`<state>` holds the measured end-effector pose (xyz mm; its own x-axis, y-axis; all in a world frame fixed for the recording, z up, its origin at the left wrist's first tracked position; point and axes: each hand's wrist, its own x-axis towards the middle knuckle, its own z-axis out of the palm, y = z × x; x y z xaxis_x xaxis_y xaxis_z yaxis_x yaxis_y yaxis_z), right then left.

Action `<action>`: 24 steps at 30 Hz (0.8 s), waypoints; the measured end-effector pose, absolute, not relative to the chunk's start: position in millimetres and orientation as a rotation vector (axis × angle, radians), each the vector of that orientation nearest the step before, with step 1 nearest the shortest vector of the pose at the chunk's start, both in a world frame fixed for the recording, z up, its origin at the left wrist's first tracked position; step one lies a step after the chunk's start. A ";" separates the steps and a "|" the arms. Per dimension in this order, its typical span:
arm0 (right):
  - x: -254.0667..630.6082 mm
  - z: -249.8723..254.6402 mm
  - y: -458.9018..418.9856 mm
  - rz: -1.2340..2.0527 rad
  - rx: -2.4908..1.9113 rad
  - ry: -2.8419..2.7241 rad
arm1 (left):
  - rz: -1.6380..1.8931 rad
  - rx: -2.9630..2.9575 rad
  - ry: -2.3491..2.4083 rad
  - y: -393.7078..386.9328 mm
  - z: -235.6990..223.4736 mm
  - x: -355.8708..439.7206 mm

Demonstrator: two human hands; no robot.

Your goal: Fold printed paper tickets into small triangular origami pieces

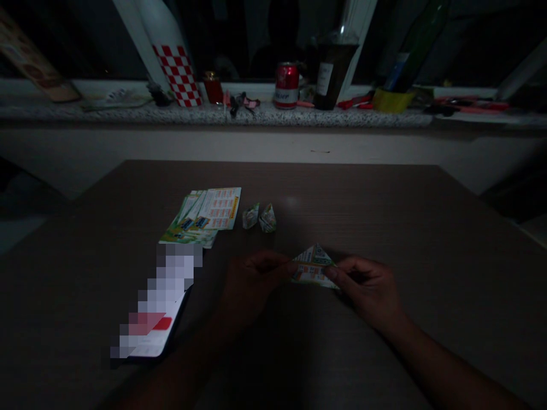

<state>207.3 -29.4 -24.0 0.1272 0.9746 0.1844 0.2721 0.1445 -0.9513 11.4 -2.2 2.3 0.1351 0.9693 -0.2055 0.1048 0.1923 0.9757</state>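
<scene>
A printed paper sheet (314, 272), partly folded with a pointed top, is held just above the table between both hands. My left hand (256, 279) pinches its left end, thumb and fingers closed on it. At the right end, my right hand (370, 285) grips the paper with the thumb laid on its printed face. Beyond the hands stand two small folded paper pieces, a left one (250, 216) and a right one (268, 218). A fanned stack of printed sheets (222, 208) lies to their left.
A lit phone (151, 341) with a blurred screen rests on the brown table (384, 205) at left. Behind, a granite sill (256, 118) carries a checkered bottle (179, 74), a red can (286, 85), a dark bottle (331, 77) and a green bottle (410, 51) in a yellow holder.
</scene>
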 end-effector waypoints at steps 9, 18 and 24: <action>207.7 -26.4 -29.1 1.018 -1.342 -1.307 | 1.050 1.377 1.169 -7.5 -10.7 8.6; 208.4 -32.0 -28.9 1.154 -1.337 -1.340 | 1.112 1.383 1.137 -10.6 -14.7 8.1; 207.2 -31.9 -28.2 1.196 -1.356 -1.347 | 1.096 1.415 1.174 -10.3 -14.3 7.4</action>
<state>207.2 -28.2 -31.9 -0.0413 0.9975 -0.0574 0.1749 -0.0494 -0.9833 7.4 -10.3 -14.3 0.1336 0.9893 0.0590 0.1266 -0.0761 0.9890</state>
